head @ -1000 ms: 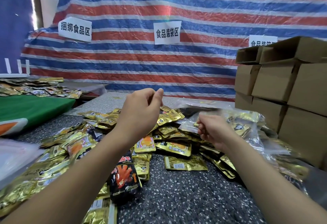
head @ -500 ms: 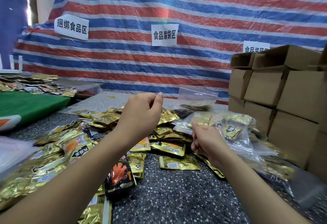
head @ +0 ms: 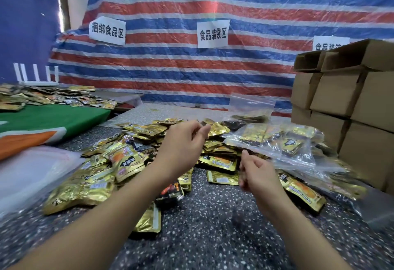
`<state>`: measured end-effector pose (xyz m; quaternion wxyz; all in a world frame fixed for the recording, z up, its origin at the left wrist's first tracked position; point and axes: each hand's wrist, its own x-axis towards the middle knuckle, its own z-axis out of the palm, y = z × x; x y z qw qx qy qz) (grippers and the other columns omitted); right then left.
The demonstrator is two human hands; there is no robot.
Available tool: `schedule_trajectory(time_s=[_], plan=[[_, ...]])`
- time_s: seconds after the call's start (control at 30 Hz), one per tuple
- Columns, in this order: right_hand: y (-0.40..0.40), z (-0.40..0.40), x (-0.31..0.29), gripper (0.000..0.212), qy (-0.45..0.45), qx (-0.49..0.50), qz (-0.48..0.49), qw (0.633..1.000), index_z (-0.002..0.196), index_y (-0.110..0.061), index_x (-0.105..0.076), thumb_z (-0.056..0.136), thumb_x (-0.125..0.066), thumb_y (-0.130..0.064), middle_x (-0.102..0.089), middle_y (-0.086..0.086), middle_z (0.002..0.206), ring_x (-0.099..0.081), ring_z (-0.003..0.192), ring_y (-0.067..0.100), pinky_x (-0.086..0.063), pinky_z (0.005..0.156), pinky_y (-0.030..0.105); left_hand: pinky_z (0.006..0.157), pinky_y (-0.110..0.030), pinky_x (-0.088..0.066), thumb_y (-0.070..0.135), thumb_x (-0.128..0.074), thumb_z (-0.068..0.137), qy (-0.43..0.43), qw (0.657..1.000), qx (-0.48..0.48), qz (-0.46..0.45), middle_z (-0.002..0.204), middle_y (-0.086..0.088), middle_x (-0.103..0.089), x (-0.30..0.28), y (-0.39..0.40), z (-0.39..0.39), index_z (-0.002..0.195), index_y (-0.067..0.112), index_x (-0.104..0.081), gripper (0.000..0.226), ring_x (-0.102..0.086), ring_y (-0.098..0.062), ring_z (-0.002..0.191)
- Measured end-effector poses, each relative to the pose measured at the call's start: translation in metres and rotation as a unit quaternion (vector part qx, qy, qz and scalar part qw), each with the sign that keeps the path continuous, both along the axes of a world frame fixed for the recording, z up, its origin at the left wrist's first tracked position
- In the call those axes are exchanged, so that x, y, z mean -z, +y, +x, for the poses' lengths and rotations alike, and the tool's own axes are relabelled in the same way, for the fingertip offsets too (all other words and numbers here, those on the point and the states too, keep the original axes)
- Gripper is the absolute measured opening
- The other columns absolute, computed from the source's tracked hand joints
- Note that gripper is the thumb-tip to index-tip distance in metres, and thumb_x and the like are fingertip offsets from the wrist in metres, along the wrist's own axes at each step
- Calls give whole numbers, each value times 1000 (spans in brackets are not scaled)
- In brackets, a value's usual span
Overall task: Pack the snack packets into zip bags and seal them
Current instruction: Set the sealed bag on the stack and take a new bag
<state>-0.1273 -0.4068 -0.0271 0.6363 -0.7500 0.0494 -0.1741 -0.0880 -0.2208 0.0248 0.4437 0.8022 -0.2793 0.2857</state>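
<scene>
Zip bags (head: 283,142) hold gold packets; left hand (head: 183,142), right hand (head: 255,174) loosely curled, empty.

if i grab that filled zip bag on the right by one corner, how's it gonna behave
The filled zip bag looks like thin, wrinkled clear film, so it would probably sag and fold instead of staying flat. The gold packets inside look loose, so they would likely slide toward the low end. The glossy film may be slippery.

I assess a makeshift food-packing workstation: striped tarpaulin backdrop (head: 213,73) carrying printed zone signs (head: 212,33), stacked cardboard cartons (head: 345,99), loose snack packets (head: 128,159) heaped on the table.
</scene>
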Motion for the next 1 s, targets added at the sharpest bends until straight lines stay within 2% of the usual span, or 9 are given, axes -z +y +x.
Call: schedule_trajectory(time_s=[0.13, 0.27, 0.33, 0.4, 0.53, 0.63, 0.77, 0.87, 1.0], plan=[[10, -10, 11, 52, -1, 12, -6, 1000, 63, -13, -48, 103, -41, -44, -46, -1, 44, -42, 39, 12, -46, 62, 36, 41, -19, -28, 44, -41, 102, 42, 999, 7, -12, 41, 15, -48, 31, 14, -2, 63, 8, -60, 57, -40, -4, 36], [16, -12, 14, 36, -35, -9, -25, 999, 76, -9, -58, 103, -48, -31, -55, -1, 56, -49, 47, 7, -42, 49, 23, 51, -34, -42, 31, -54, 99, 42, 998, -41, -16, 56, 8, -57, 60, 25, 4, 74, 15, -64, 32, -52, -11, 49], [19, -12, 15, 26, -47, -17, -48, 998, 84, -12, -61, 102, -51, -27, -59, -3, 58, -53, 49, 7, -44, 48, 21, 56, -34, -46, 25, -59, 97, 25, 998, -52, -2, 67, 10, -61, 68, 25, 4, 87, 21, -66, 13, -55, -9, 57], [21, -12, 17, 36, -42, -10, -79, 996, 78, -15, -60, 102, -47, -38, -58, -3, 52, -52, 47, 9, -46, 51, 25, 57, -29, -45, 26, -60, 97, 23, 999, -39, 25, 69, 13, -62, 73, 23, 0, 91, 25, -66, 9, -56, -8, 61], [25, -13, 19, 56, -29, -16, -46, 998, 59, -15, -49, 102, -37, -49, -49, -2, 45, -46, 43, 12, -46, 62, 31, 49, -23, -35, 41, -49, 99, 32, 998, -44, 40, 54, 10, -55, 76, 24, 0, 75, 22, -65, 35, -54, -8, 58], [28, -14, 21, 59, -28, -40, -31, 998, 57, -15, -49, 102, -34, -50, -49, 0, 43, -46, 42, 14, -49, 66, 34, 51, -37, -40, 47, -39, 101, 45, 998, -48, 26, 50, 4, -53, 74, 27, 1, 65, 14, -61, 54, -52, -14, 50], [29, -12, 26, 60, -36, -44, -66, 996, 58, -13, -52, 103, -35, -48, -51, 6, 47, -47, 45, 17, -44, 62, 32, 49, -34, -39, 35, -45, 102, 32, 998, -59, 15, 56, 0, -54, 68, 31, -1, 72, 11, -60, 42, -52, -17, 51], [31, -11, 28, 60, -44, -52, -89, 994, 59, -9, -52, 103, -36, -46, -50, 5, 47, -46, 43, 15, -45, 56, 32, 45, -21, -38, 30, -49, 102, 17, 993, -118, -1, 63, 4, -59, 43, 47, 8, 80, 17, -62, 29, -52, -8, 52], [31, -11, 28, 57, -47, -63, -86, 993, 58, -9, -51, 102, -38, -44, -47, 3, 46, -44, 41, 15, -41, 51, 32, 69, -36, -49, 24, -49, 101, -7, 969, -239, 67, 85, -3, -64, 13, 98, 36, 93, 10, -64, 23, -59, -23, 79]])
